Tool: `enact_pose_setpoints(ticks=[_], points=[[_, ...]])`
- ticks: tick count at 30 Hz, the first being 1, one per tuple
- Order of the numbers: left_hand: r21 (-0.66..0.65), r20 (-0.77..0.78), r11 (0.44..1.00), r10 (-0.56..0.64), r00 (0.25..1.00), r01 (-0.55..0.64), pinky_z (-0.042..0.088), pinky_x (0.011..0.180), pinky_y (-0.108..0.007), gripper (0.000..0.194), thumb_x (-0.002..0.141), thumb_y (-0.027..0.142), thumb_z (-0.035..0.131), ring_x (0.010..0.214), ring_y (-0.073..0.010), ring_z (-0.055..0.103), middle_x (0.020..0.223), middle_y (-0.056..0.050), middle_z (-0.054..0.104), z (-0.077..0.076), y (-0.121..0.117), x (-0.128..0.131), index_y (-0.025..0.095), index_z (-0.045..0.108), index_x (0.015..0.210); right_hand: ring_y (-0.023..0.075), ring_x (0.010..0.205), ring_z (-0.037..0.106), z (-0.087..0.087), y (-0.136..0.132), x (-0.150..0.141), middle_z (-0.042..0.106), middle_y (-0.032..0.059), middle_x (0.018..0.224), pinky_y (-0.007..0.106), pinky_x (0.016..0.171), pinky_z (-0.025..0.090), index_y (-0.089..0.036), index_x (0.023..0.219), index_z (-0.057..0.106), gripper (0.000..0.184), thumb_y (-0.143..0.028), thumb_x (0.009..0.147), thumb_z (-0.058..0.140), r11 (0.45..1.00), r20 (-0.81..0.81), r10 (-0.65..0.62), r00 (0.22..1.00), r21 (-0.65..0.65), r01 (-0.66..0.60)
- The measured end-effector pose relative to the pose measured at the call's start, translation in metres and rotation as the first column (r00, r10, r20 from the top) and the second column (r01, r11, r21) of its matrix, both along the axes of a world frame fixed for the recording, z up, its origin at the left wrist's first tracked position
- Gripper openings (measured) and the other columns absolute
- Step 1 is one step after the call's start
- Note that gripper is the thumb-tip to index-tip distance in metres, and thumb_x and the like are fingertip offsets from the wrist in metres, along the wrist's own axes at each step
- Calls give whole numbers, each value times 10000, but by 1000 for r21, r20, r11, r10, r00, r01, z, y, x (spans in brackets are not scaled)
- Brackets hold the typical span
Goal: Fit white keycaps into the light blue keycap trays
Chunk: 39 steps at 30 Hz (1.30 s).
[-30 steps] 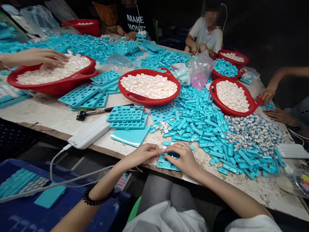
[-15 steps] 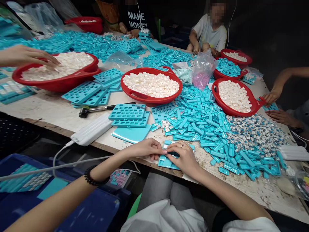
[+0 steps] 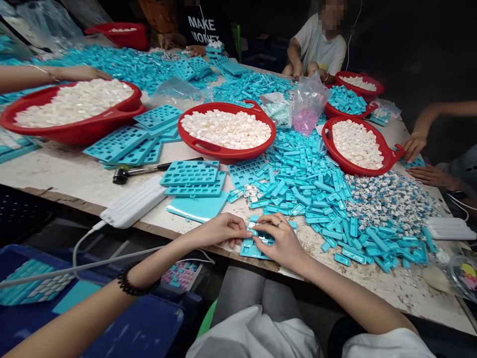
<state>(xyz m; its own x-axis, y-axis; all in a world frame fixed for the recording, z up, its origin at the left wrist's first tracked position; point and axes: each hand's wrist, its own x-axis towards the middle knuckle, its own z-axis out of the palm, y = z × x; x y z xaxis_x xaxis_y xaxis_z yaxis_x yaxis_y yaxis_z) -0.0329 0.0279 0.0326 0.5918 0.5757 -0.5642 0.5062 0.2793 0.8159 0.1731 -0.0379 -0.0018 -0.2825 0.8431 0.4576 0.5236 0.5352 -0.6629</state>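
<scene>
A turquoise keyboard-shaped plate (image 3: 257, 251) with a few raised pieces lies at the table's front edge, between my two hands. At its left side my left hand (image 3: 223, 231) is closed, thumb and fingers pinched together; whatever they hold is too small to make out. My right hand (image 3: 281, 238), with a ring on one finger, curls over the plate from the right and grips it, fingertips and thumb pressing on it. Much of the plate is covered by this hand. Stacked perforated turquoise plates (image 3: 192, 174) and a smooth turquoise panel (image 3: 197, 206) lie beyond my left hand.
Red basins (image 3: 190, 144) hold white keycap-like pieces. A heap of turquoise bars (image 3: 298, 184) and small white-and-blue parts (image 3: 391, 201) spread to the right. A white power strip (image 3: 134, 201) and black-handled tool (image 3: 121, 175) lie left. Co-workers' hands (image 3: 415, 146) are around the table.
The view has shifted slightly. My fingertips have drawn a little apart over the plate. The co-worker's hand at the left has moved from the white pieces to behind the basin's rim.
</scene>
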Motion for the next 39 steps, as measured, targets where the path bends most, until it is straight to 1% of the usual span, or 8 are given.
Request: enact_pose_setpoints(ticks=[3, 7, 9, 13, 17, 23, 31, 39], points=[[9, 4, 1000, -4, 1000, 4, 387, 504, -210, 496, 699, 638, 740, 524, -127, 569, 578, 3, 641, 0, 1, 0, 149, 655, 690, 228, 1005, 614, 0, 0, 1, 693, 70, 1062, 387, 889, 530, -230, 1002, 738, 160, -186, 861, 677, 1000, -40, 3, 999, 8, -3], [4, -10, 999, 43, 999, -43, 395, 473, -217, 612, 771, 749, 580, 524, -145, 594, 609, -38, 671, -4, 1, -2, 144, 661, 731, 222, 969, 623, 0, 1, 1, 707, 54, 1003, 398, 882, 522, -245, 994, 747, 141, -207, 869, 696, 999, -88, -49, 995, -3, 49], [0, -9, 999, 52, 999, -52, 397, 469, -217, 626, 770, 760, 568, 523, -148, 602, 621, -48, 681, -5, 1, -2, 141, 663, 744, 222, 966, 624, 0, 2, 1, 708, 50, 994, 396, 878, 522, -248, 987, 751, 131, -217, 865, 715, 998, -87, -63, 994, -7, 63], [1, 6, 999, 33, 999, -33, 392, 466, -208, 563, 767, 709, 621, 518, -137, 592, 611, -28, 667, -2, 0, -2, 150, 653, 708, 223, 961, 619, 0, 1, 1, 707, 52, 1003, 391, 868, 524, -251, 980, 758, 114, -235, 877, 715, 999, -40, -35, 999, 8, 35], [-8, 4, 1000, 23, 1000, -23, 377, 460, -199, 466, 710, 623, 728, 511, -125, 565, 586, 3, 644, 3, -1, 0, 166, 644, 685, 223, 961, 612, 0, 1, 1, 713, 47, 997, 394, 871, 521, -254, 984, 760, 116, -233, 880, 712, 1000, -2, -7, 1000, 6, 7], [-6, -42, 1000, 10, 999, -10, 365, 458, -191, 457, 659, 602, 772, 511, -126, 575, 592, 0, 659, 6, -1, 3, 169, 631, 682, 221, 961, 614, -3, 2, 2, 718, 39, 981, 381, 858, 515, -252, 972, 753, 112, -213, 879, 703, 1000, 28, 15, 1000, -1, -15], [-51, -106, 996, -75, 992, 70, 490, 541, -230, 499, 598, 637, 806, 516, -147, 612, 583, -13, 679, 8, 11, 6, 173, 624, 630, 209, 944, 627, -2, 1, 0, 720, 32, 964, 370, 845, 494, -250, 929, 736, 60, -230, 895, 690, 1000, 58, -6, 998, -14, 7], [-258, -146, 965, -79, 986, 39, 557, 631, -253, 534, 477, 597, 888, 608, -169, 690, 598, -16, 705, 0, 24, 8, 174, 605, 636, 206, 913, 620, 2, 0, -2, 718, 29, 930, 364, 809, 468, -226, 902, 730, 44, -240, 913, 690, 1000, 27, -1, 1000, -28, 2]])
